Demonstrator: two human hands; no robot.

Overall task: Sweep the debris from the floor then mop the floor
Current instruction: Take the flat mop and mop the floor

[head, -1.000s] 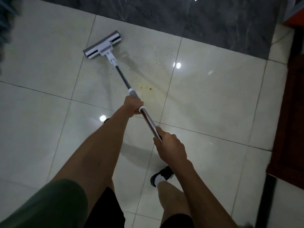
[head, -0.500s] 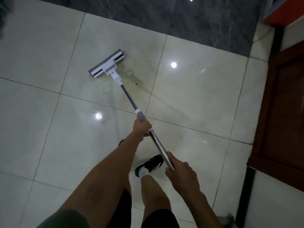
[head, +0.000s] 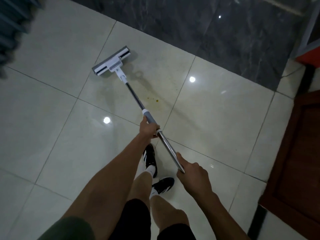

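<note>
Fingers of left hand [head: 148, 129] wrap the grey grip and right hand [head: 194, 174] clamps the flat mop [head: 112, 61] pole's top end, head flat on tile ahead-left; pull back over yellow specks [head: 153, 99], keeping pad pressed flat.

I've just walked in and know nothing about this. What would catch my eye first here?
Probably the flat mop, its head pressed on the pale glossy tiles at upper left and its long handle running down to the person's two hands: the left hand on the grey grip, the right hand near the metal end. Next, the small yellow-brown specks on the tile just right of the handle.
</note>
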